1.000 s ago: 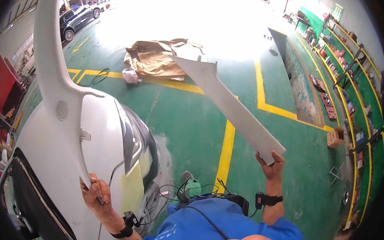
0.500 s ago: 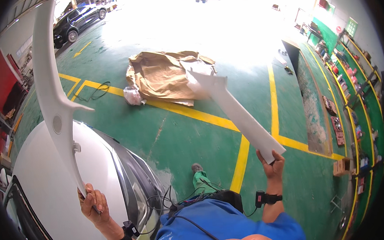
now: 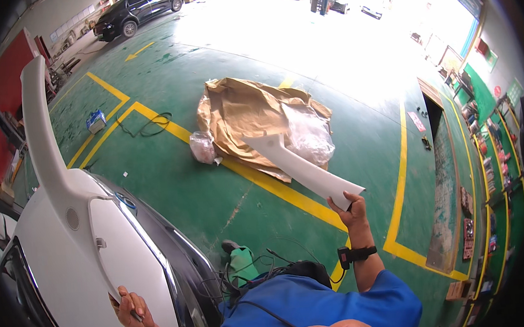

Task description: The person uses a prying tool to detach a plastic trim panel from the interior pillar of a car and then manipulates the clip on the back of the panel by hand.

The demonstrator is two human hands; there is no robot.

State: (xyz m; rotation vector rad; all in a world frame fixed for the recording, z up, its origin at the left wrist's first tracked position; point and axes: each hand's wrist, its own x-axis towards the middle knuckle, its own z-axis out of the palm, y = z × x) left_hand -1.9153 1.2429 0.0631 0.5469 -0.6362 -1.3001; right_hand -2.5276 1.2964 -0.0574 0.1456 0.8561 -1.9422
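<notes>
I have the left hand (image 3: 132, 311) closed on a long pillar trim (image 3: 66, 184) above the white car hood (image 3: 137, 264), the right hand (image 3: 352, 211) gripping a shorter trim panel (image 3: 312, 173) before brown paper (image 3: 241, 111); the near ends probably suit one-handed grips.

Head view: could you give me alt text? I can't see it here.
A person in a blue shirt holds a long curved pale panel with a round mesh patch in the left grip, seen against a white car hood, and a second pale panel in the right grip. Crumpled brown wrapping, with clear plastic, lies on the green floor ahead.
</notes>
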